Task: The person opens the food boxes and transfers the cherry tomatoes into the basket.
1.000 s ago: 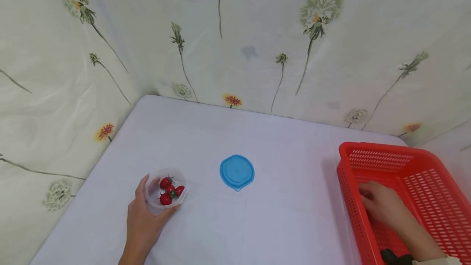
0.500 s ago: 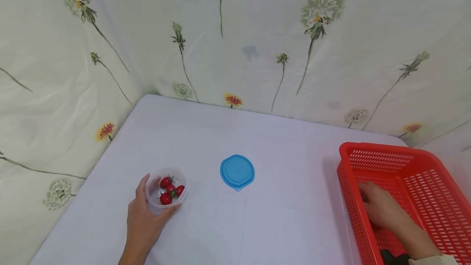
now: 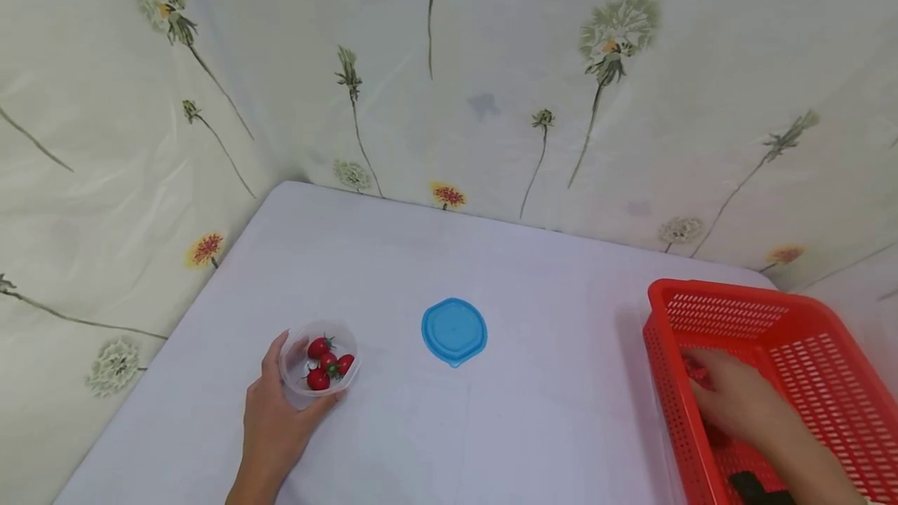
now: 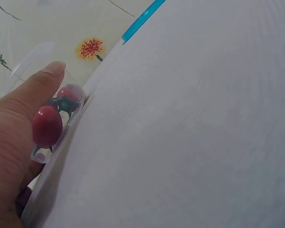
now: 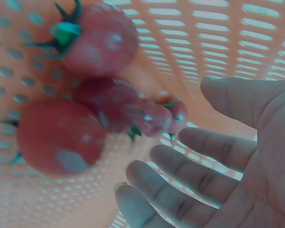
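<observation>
My left hand grips a small clear plastic tub at the left of the table, thumb and fingers around its sides. Several red cherry tomatoes with green stems lie in it. Inside the red basket at the right is my right hand, near the left wall. The right wrist view shows its fingers spread and slightly bent, holding nothing. Just beyond the fingertips are several cherry tomatoes against the basket's perforated wall.
A blue lid with a small tab lies flat mid-table, between tub and basket. White cloth covers the table. A floral curtain hangs behind and at the left. Something black is by the right wrist.
Inside the basket the right hand has shifted slightly, and red now shows between its thumb and fingers. The left hand and tub stay in place. The head view tilts slightly.
</observation>
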The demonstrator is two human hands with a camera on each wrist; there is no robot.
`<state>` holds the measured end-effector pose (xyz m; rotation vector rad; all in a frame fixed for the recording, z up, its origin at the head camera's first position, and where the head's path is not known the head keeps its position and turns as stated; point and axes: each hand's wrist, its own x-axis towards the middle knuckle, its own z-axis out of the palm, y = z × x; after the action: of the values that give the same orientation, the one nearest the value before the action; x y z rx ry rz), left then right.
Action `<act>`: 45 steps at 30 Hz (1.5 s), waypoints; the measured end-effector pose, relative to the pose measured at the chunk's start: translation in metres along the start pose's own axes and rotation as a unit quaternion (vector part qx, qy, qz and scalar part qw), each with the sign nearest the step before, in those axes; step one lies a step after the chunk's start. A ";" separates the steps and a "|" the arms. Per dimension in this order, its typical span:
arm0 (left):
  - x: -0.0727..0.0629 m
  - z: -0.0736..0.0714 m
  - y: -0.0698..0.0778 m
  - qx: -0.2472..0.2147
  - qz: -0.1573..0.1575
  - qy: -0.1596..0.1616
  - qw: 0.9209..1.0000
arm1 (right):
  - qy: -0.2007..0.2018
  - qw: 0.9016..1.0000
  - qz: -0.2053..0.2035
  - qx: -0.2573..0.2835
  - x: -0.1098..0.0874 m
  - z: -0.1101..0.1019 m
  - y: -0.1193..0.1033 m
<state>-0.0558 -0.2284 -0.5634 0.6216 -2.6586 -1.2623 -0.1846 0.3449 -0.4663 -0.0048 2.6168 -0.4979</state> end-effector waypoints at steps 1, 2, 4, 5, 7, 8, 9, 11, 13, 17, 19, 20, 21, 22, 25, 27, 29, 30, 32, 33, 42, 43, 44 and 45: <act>0.000 0.000 0.000 0.000 0.001 0.001 1.000 | 0.003 1.000 -0.002 -0.005 -0.001 -0.003 -0.001; 0.001 0.001 0.000 -0.001 0.002 0.002 1.000 | 0.010 1.000 -0.007 -0.015 -0.002 -0.005 -0.002; 0.001 0.002 0.000 -0.001 0.004 0.004 1.000 | 0.033 0.998 -0.020 -0.042 -0.003 -0.010 -0.002; 0.002 0.002 0.000 -0.002 0.005 0.004 1.000 | 0.049 0.997 -0.029 -0.059 -0.004 -0.012 -0.002; 0.002 0.002 -0.001 -0.003 0.008 0.005 1.000 | 0.078 0.993 -0.037 -0.077 -0.006 -0.017 -0.003; 0.003 0.002 -0.001 -0.004 0.008 0.005 1.000 | 0.096 0.991 -0.045 -0.087 -0.008 -0.019 -0.005; 0.003 0.002 -0.001 -0.004 0.009 0.005 1.000 | 0.111 0.988 -0.053 -0.092 -0.010 -0.021 -0.007; 0.003 0.001 -0.001 -0.004 0.009 0.003 1.000 | 0.139 0.983 -0.063 -0.103 -0.015 -0.026 -0.015; 0.003 0.001 -0.001 -0.004 0.009 0.002 1.000 | 0.160 0.979 -0.072 -0.108 -0.020 -0.030 -0.026; 0.003 -0.001 -0.001 -0.002 0.011 0.004 1.000 | 0.181 0.971 -0.102 -0.119 -0.029 -0.035 -0.055; 0.003 -0.001 -0.002 0.000 0.013 0.005 1.000 | 0.173 0.969 -0.128 -0.123 -0.031 -0.036 -0.072; 0.003 0.000 -0.002 0.000 0.014 0.006 1.000 | 0.166 0.967 -0.145 -0.128 -0.031 -0.036 -0.081; 0.003 0.000 -0.003 0.000 0.015 0.007 1.000 | 0.155 0.965 -0.162 -0.133 -0.031 -0.036 -0.090; 0.003 0.000 -0.003 -0.001 0.017 0.009 1.000 | 0.144 0.963 -0.180 -0.140 -0.031 -0.034 -0.099; 0.003 0.001 -0.004 -0.001 0.020 0.014 1.000 | 0.122 0.951 -0.228 -0.167 -0.031 -0.027 -0.127; 0.003 0.001 -0.004 -0.001 0.020 0.015 1.000 | 0.122 0.941 -0.256 -0.185 -0.031 -0.020 -0.145; 0.003 0.001 -0.004 -0.001 0.018 0.013 1.000 | 0.131 0.930 -0.278 -0.203 -0.031 -0.013 -0.163; 0.003 0.001 -0.004 -0.002 0.017 0.011 1.000 | 0.137 0.923 -0.290 -0.210 -0.031 -0.009 -0.172; 0.002 0.001 -0.003 -0.001 0.011 0.006 1.000 | 0.140 0.911 -0.316 -0.224 -0.031 -0.003 -0.189; 0.002 0.001 -0.003 -0.001 0.008 0.003 1.000 | 0.137 0.907 -0.327 -0.229 -0.031 0.001 -0.197; 0.001 0.002 -0.004 0.008 0.006 0.004 1.000 | 0.062 0.875 -0.425 -0.224 -0.035 0.016 -0.254; 0.002 0.002 -0.004 0.009 0.008 0.006 1.000 | 0.059 0.868 -0.440 -0.222 -0.034 0.018 -0.260; 0.002 0.002 -0.004 0.010 0.010 0.009 1.000 | 0.060 0.860 -0.455 -0.223 -0.032 0.022 -0.265; 0.003 0.002 -0.004 0.010 0.012 0.011 1.000 | 0.063 0.851 -0.470 -0.224 -0.031 0.026 -0.270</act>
<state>-0.0574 -0.2304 -0.5678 0.6023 -2.6558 -1.2157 -0.1680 0.0861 -0.3797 -1.4932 2.6313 -0.1588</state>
